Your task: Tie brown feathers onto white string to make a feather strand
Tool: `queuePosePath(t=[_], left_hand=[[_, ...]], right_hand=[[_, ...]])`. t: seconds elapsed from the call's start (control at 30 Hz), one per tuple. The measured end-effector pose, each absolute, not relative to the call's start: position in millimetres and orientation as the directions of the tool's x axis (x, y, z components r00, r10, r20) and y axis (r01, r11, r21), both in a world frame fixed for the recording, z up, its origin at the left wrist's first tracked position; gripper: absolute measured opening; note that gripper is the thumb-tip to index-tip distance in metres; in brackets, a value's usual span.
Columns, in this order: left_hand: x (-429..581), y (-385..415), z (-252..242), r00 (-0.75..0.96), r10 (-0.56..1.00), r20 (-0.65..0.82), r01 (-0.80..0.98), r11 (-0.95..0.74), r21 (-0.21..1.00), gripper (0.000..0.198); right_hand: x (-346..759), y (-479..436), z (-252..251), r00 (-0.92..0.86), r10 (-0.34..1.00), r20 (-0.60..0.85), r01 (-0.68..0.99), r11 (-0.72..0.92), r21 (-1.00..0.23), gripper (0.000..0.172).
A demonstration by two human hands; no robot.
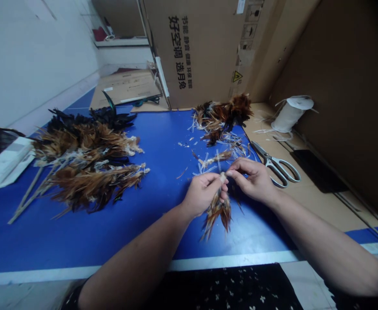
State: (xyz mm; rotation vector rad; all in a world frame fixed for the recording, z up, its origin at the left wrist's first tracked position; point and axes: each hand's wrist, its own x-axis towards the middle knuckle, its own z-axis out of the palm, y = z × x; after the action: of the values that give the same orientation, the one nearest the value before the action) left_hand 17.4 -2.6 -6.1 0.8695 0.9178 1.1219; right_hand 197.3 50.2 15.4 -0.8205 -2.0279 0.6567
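L hand [201, 194] pinching spiky brn feather bunch [220, 214], R hand [252, 180] pinched together at tip [222, 176]

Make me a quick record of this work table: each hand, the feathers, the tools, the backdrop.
Left hand: left hand pinching a feather bundle near its pale end, brown tips pointing toward the person
Right hand: right hand with fingertips at that pale end; grip unclear
Feathers: larger pile at left, smaller pile at far right of the blue table
Tools: scissors and white spool, both on cardboard at right
Backdrop: printed cardboard box
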Motion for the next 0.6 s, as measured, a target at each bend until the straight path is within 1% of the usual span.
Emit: queuePosePath(t=[0.1,0.17,0.2,0.23,0.3,0.33,0.37,0.43,0.47,0.53,0.6], left_hand=[[18,-4,-3,0.161,0.976,-0.148,-0.326,0.194,0.925,0.032],[18,-5,-1,0.147,0.979,-0.138,-0.333,0.18,0.925,0.032],[18,-5,-1,0.142,0.981,-0.133,-0.345,0.175,0.922,0.033],[18,-5,-1,0.14,0.981,-0.131,-0.359,0.174,0.917,0.033],[18,-5,-3,0.144,0.981,-0.127,-0.392,0.174,0.903,0.033],[18,-4,-4,0.147,0.981,-0.127,-0.409,0.178,0.895,0.033],[17,-3,-5,0.149,0.98,-0.13,-0.426,0.183,0.886,0.032],[17,-2,-7,0.154,0.979,-0.134,-0.448,0.19,0.874,0.031],[17,-2,-8,0.154,0.979,-0.136,-0.451,0.193,0.871,0.031],[16,-1,-10,0.159,0.978,-0.136,-0.447,0.195,0.873,0.031],[16,-1,-12,0.166,0.977,-0.137,-0.433,0.197,0.879,0.033]], right_hand=[[201,54,15,-0.367,0.738,0.566,0.374,0.674,-0.637,0.02],[205,56,18,-0.304,0.766,0.567,0.419,0.641,-0.642,0.025],[207,57,21,-0.3,0.793,0.53,0.438,0.608,-0.662,0.031],[209,57,23,-0.324,0.824,0.464,0.458,0.566,-0.685,0.04],[210,57,28,-0.42,0.856,0.302,0.506,0.497,-0.705,0.055],[211,57,29,-0.458,0.853,0.251,0.521,0.486,-0.702,0.057],[210,56,30,-0.48,0.842,0.244,0.517,0.497,-0.697,0.053],[209,55,29,-0.511,0.795,0.328,0.445,0.571,-0.69,0.037],[208,54,28,-0.525,0.76,0.383,0.388,0.615,-0.687,0.035],[207,54,25,-0.578,0.679,0.453,0.28,0.687,-0.671,0.04],[205,53,22,-0.631,0.617,0.47,0.218,0.722,-0.656,0.041]])
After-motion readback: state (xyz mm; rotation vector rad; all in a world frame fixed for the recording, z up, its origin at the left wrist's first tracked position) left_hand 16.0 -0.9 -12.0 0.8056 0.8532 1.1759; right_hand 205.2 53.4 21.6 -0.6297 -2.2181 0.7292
